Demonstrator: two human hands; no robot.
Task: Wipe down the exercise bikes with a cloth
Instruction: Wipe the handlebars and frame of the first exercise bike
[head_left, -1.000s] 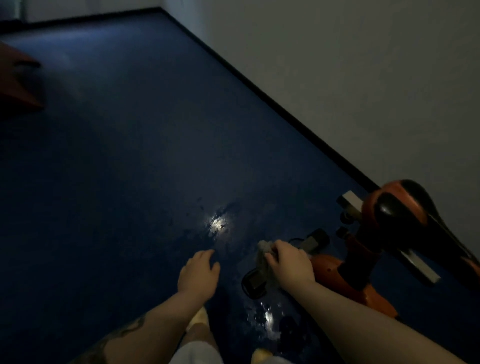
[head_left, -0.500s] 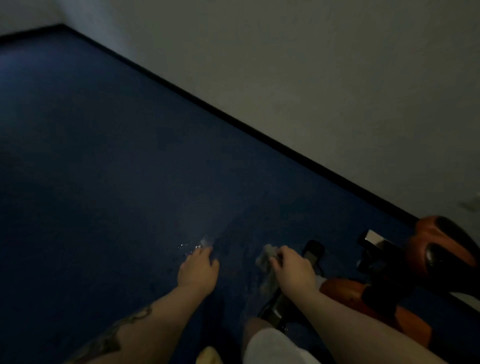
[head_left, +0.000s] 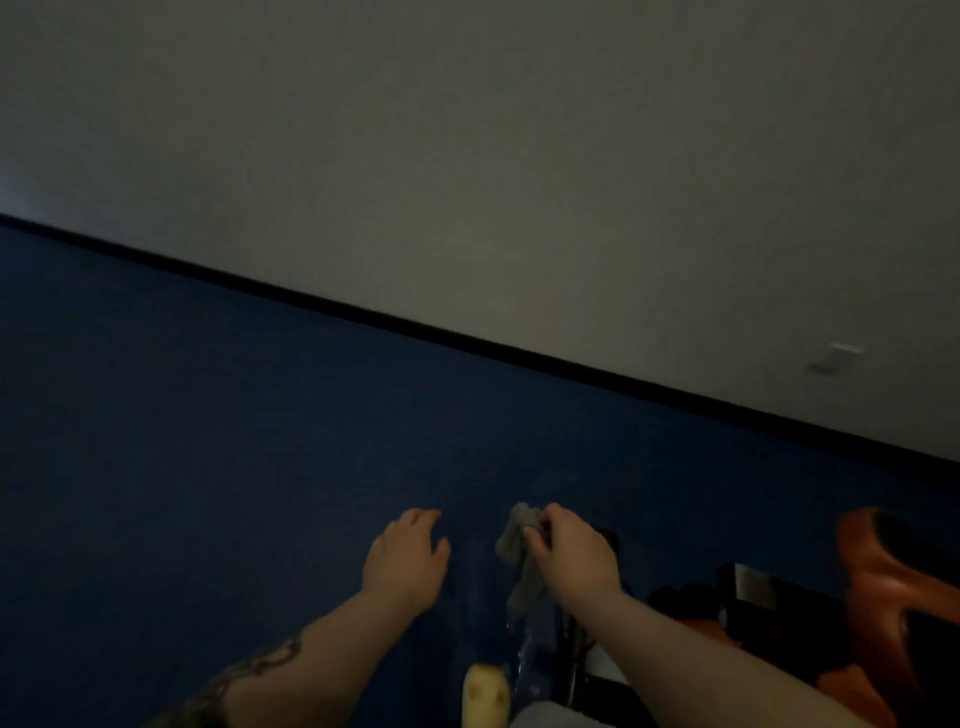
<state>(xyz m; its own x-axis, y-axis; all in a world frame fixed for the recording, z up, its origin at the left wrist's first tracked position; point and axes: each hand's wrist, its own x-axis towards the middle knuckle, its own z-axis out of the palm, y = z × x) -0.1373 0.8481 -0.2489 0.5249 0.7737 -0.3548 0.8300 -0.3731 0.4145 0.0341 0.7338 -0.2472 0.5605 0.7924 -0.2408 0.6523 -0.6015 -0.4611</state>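
My right hand (head_left: 571, 556) is shut on a crumpled grey cloth (head_left: 519, 551), which hangs from my fingers low in the dim frame. A little to the left, my left hand (head_left: 408, 558) hovers palm down with its fingers apart and nothing in it. The orange and black exercise bike (head_left: 883, 582) stands at the lower right, partly cut off by the frame edge. A black pedal or crank part (head_left: 576, 644) shows just under my right wrist, mostly hidden by the arm.
Dark blue floor (head_left: 208, 441) stretches to the left and ahead. A pale wall (head_left: 519, 182) with a black skirting strip (head_left: 467, 340) runs diagonally behind. A yellowish shoe tip (head_left: 485, 696) shows at the bottom edge. A small fitting (head_left: 834, 358) sits on the wall.
The view has swung up and to the right, so more wall and less bike show. Both hands keep about the same pose, the right still holding the cloth.
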